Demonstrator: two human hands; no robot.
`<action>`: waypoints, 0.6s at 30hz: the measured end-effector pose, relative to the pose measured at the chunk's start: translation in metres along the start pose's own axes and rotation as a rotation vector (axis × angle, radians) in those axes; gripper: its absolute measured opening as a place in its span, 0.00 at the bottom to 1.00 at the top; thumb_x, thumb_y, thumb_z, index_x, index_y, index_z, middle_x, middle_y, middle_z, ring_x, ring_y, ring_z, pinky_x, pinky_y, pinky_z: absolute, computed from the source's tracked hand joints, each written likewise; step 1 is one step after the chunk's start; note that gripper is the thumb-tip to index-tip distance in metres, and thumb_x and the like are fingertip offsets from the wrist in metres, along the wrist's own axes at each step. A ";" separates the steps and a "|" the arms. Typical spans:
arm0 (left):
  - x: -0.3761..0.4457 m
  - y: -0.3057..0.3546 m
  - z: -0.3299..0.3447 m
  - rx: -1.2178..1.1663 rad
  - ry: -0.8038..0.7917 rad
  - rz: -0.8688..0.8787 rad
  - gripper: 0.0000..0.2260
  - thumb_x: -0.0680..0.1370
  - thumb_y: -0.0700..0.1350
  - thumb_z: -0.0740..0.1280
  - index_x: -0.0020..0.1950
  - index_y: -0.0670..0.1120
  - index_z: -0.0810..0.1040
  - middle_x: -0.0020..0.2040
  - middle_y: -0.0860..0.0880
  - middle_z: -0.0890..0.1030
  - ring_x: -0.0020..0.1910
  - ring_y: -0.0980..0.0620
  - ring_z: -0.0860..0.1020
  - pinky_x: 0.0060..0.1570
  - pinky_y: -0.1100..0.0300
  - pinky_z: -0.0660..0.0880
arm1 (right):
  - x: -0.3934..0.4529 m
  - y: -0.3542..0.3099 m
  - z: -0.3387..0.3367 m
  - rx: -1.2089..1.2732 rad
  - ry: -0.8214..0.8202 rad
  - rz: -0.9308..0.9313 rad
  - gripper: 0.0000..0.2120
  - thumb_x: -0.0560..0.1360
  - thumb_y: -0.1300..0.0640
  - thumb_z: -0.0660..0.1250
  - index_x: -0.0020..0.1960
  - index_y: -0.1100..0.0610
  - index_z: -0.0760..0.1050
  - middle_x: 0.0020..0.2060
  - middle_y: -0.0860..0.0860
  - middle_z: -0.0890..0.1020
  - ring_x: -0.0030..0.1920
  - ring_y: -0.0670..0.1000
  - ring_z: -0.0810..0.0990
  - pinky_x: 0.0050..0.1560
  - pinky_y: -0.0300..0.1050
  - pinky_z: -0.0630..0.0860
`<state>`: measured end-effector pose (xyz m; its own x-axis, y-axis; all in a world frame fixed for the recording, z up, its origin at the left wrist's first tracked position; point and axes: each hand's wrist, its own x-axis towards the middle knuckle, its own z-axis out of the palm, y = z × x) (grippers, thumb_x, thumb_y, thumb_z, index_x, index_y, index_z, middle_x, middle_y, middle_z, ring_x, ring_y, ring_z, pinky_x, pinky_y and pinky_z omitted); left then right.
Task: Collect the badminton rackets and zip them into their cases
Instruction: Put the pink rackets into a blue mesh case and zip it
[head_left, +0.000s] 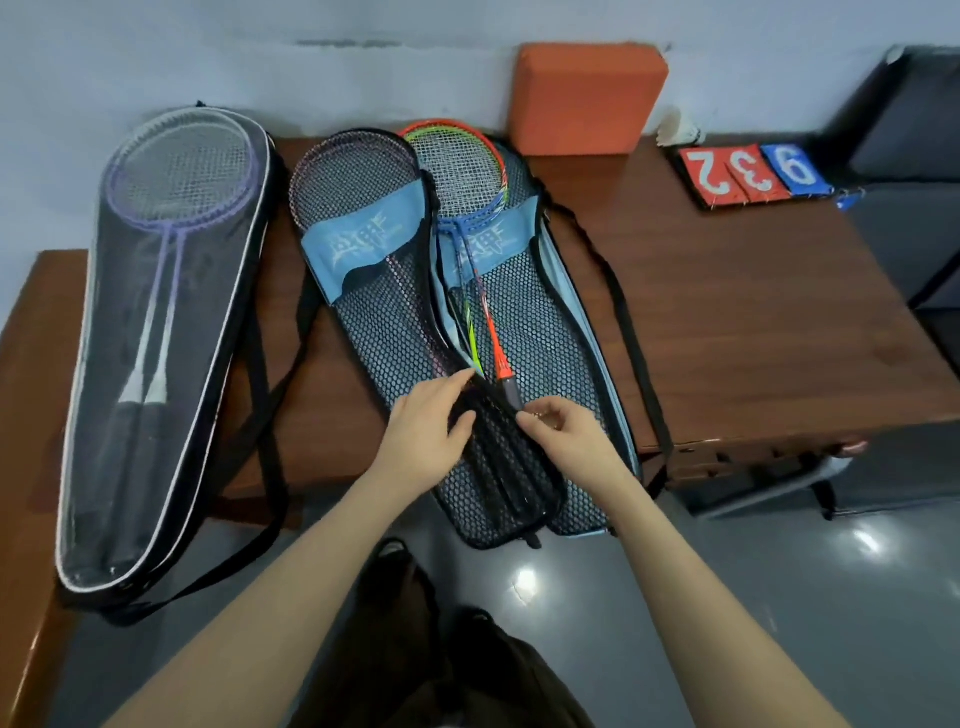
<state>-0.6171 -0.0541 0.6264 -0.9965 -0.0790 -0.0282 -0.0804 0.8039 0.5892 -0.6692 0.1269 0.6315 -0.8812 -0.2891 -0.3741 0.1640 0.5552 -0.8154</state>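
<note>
At the middle of the brown wooden tabletop (727, 312), the blue-and-black mesh racket case (550, 332) lies flat and part open, orange and green rackets (467, 171) poking out at twelve o'clock. The left hand (426, 431) presses its grip flat, fingers spread, on the black zip edge; the right hand (561, 431) pinches together on what looks like the zip pull. Limp mesh probably bunches, so the seam likely needs holding taut. The clear purple-racket case (156, 338) at nine o'clock appears zipped.
</note>
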 end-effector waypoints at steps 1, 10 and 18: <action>0.006 -0.006 -0.003 0.000 0.030 -0.010 0.21 0.79 0.47 0.61 0.72 0.48 0.65 0.67 0.49 0.71 0.67 0.48 0.66 0.65 0.50 0.62 | 0.006 -0.004 0.004 -0.073 0.014 -0.024 0.13 0.76 0.50 0.66 0.56 0.58 0.75 0.41 0.49 0.78 0.45 0.49 0.77 0.40 0.37 0.70; 0.083 -0.087 -0.062 0.016 0.251 -0.136 0.17 0.75 0.49 0.62 0.59 0.41 0.78 0.54 0.42 0.78 0.52 0.40 0.76 0.50 0.46 0.73 | 0.110 -0.080 0.055 -0.249 0.120 -0.094 0.20 0.75 0.47 0.66 0.62 0.57 0.73 0.48 0.53 0.79 0.49 0.54 0.77 0.49 0.48 0.74; 0.152 -0.156 -0.090 0.162 0.161 -0.324 0.23 0.73 0.52 0.69 0.65 0.43 0.73 0.65 0.36 0.70 0.59 0.32 0.71 0.54 0.42 0.70 | 0.188 -0.129 0.094 -0.350 0.278 -0.057 0.19 0.75 0.48 0.67 0.62 0.55 0.73 0.49 0.51 0.81 0.48 0.54 0.79 0.44 0.47 0.76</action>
<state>-0.7542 -0.2444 0.6030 -0.9034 -0.4249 -0.0574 -0.4057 0.8038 0.4350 -0.8147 -0.0729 0.6250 -0.9779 -0.1332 -0.1610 -0.0062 0.7886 -0.6148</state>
